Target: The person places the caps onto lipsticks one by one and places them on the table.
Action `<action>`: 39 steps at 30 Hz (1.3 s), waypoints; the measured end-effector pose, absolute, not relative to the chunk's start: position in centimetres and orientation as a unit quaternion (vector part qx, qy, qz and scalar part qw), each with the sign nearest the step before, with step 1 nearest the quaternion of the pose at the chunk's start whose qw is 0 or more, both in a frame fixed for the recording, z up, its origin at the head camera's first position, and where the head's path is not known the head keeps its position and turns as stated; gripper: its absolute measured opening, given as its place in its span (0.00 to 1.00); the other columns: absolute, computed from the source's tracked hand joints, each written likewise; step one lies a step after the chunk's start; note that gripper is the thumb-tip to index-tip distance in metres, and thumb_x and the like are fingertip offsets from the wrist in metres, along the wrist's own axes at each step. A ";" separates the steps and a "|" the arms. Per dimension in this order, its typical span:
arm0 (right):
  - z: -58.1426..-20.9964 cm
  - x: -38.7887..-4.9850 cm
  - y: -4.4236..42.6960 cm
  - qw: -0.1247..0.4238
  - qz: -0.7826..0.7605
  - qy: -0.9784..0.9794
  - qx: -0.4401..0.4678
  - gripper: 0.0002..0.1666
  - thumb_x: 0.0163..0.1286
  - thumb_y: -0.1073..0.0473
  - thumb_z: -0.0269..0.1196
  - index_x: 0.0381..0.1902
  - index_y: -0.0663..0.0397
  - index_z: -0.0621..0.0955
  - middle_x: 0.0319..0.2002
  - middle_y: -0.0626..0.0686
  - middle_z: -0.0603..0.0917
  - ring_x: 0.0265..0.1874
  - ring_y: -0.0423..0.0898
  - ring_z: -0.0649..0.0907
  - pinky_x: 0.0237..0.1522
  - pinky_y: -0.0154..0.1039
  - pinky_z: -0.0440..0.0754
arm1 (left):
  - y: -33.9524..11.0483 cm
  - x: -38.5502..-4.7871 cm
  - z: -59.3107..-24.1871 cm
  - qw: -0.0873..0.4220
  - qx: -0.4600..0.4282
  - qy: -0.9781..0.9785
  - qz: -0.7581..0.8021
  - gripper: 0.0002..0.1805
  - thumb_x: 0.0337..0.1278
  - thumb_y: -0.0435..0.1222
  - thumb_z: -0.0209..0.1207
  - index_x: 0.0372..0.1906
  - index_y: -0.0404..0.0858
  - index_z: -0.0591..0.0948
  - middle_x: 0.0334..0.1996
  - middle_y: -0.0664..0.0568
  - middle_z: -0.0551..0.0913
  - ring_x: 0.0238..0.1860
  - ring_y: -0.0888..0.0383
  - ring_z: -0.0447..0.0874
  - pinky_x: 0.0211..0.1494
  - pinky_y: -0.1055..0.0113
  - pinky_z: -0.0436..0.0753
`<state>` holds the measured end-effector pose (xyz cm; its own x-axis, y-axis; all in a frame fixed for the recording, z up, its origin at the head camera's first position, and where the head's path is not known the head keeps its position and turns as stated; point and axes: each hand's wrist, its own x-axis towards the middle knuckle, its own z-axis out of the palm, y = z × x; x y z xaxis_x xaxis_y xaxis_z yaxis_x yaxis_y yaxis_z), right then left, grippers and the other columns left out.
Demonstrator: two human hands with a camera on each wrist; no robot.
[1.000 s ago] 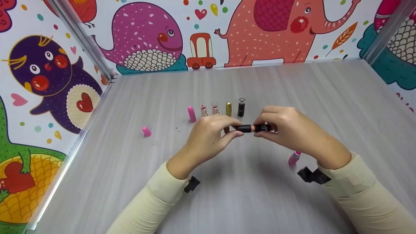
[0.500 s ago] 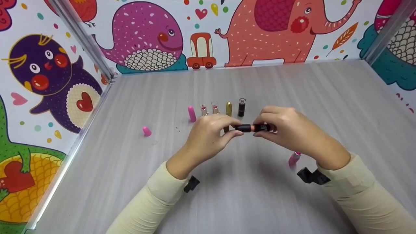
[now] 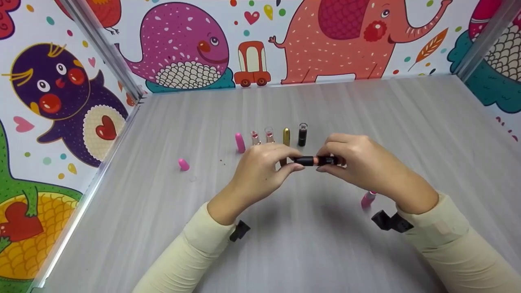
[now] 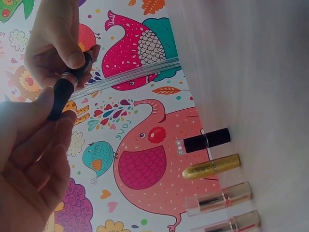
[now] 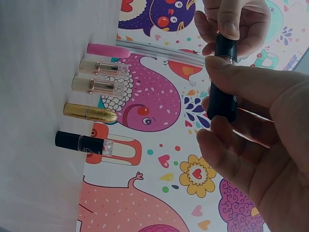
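Both hands hold a black lipstick tube (image 3: 304,161) level above the table, with a coral band showing between its two black parts. My left hand (image 3: 260,169) pinches the left part between thumb and fingers. The right part is gripped by my right hand (image 3: 364,165), whose fingers partly cover it. In the left wrist view the same lipstick (image 4: 61,96) slants between the two hands. The right wrist view shows the lipstick (image 5: 223,99) nearly upright, the right thumb across it. Below the right hand a pink lipstick (image 3: 368,200) stands uncapped, its tip partly hidden by the wrist.
Behind the hands stands a row: a pink tube (image 3: 240,143), two clear-capped lipsticks (image 5: 104,68), a gold tube (image 5: 89,112) and a black clear-topped lipstick (image 3: 302,135). A pink cap (image 3: 184,164) is on the table at left. Printed panels (image 3: 260,36) border the table.
Almost nothing differs. Both hands keep their hold on the black lipstick in the same place, and the right hand shifts very slightly. The things on the table stay put.
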<state>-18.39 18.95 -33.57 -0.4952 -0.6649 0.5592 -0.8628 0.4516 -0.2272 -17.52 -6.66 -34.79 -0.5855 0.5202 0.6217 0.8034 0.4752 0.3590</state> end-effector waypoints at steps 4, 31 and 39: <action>-33.5 -18.3 18.9 0.200 0.248 -0.827 0.463 0.16 0.55 0.68 0.83 0.38 0.54 0.88 0.35 0.46 0.85 0.27 0.36 0.81 0.26 0.32 0.81 | -6.6 -17.4 -34.6 0.220 -0.397 -0.831 -0.321 0.08 0.63 0.36 0.75 0.43 0.37 0.92 0.38 0.51 0.92 0.34 0.58 0.85 0.38 0.64 0.84; -33.3 -18.1 18.7 0.196 0.242 -0.832 0.460 0.17 0.53 0.68 0.84 0.39 0.56 0.88 0.35 0.48 0.86 0.30 0.39 0.86 0.29 0.35 0.87 | -6.3 -17.2 -34.8 0.224 -0.404 -0.819 -0.339 0.07 0.62 0.35 0.75 0.42 0.36 0.91 0.35 0.50 0.92 0.33 0.57 0.86 0.35 0.66 0.83; -33.3 -17.9 18.6 0.208 0.231 -0.831 0.462 0.18 0.52 0.68 0.84 0.39 0.59 0.88 0.35 0.49 0.85 0.31 0.41 0.87 0.31 0.36 0.88 | -6.3 -17.2 -34.8 0.219 -0.397 -0.819 -0.352 0.07 0.61 0.34 0.75 0.41 0.35 0.92 0.35 0.50 0.92 0.33 0.56 0.86 0.36 0.65 0.83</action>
